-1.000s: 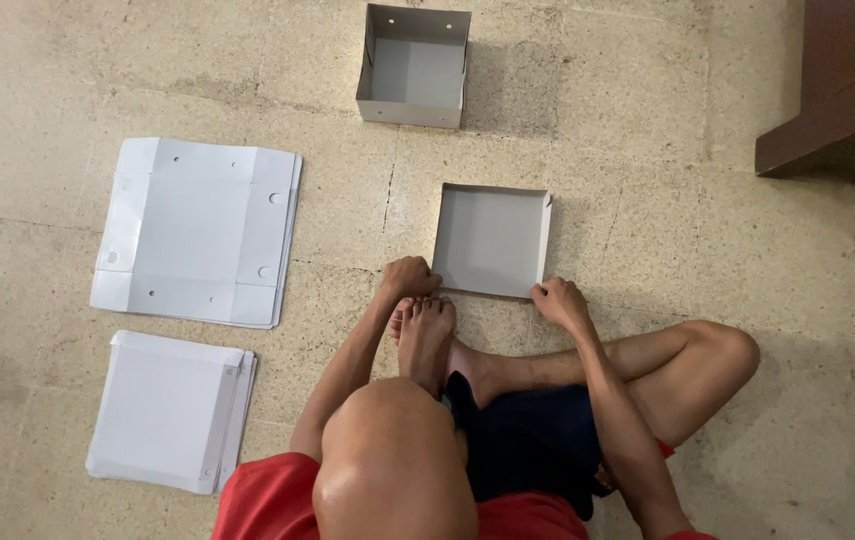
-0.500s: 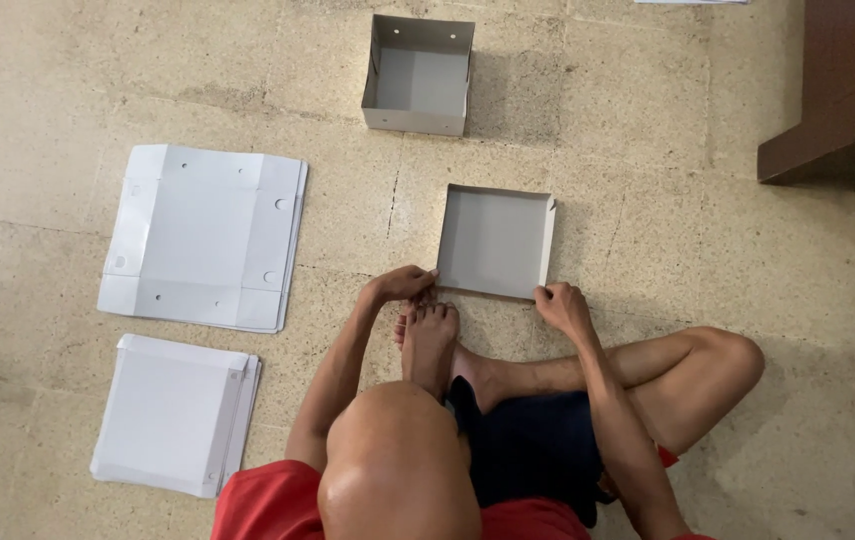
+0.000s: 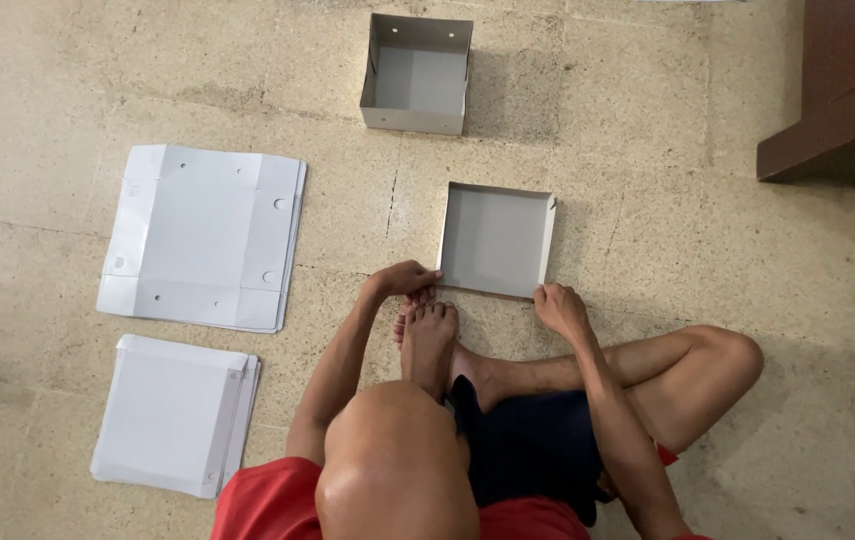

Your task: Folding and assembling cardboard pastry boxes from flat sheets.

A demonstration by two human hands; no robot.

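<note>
Head view: your left hand (image 3: 406, 279) and right hand (image 3: 560, 306) pinch the shallow tray (image 3: 496, 240) at its near corners; one finished box (image 3: 418, 73) sits beyond, flat sheets (image 3: 203, 238) remain unfolded left.

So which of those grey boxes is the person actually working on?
Start at the person's bare foot on the stone floor. Just beyond its toes lies the shallow grey tray, left hand and right hand at its near corners. The other box, farther off, has taller walls.

speckled stone floor (image 3: 708, 120), brown furniture (image 3: 838, 80)
</note>
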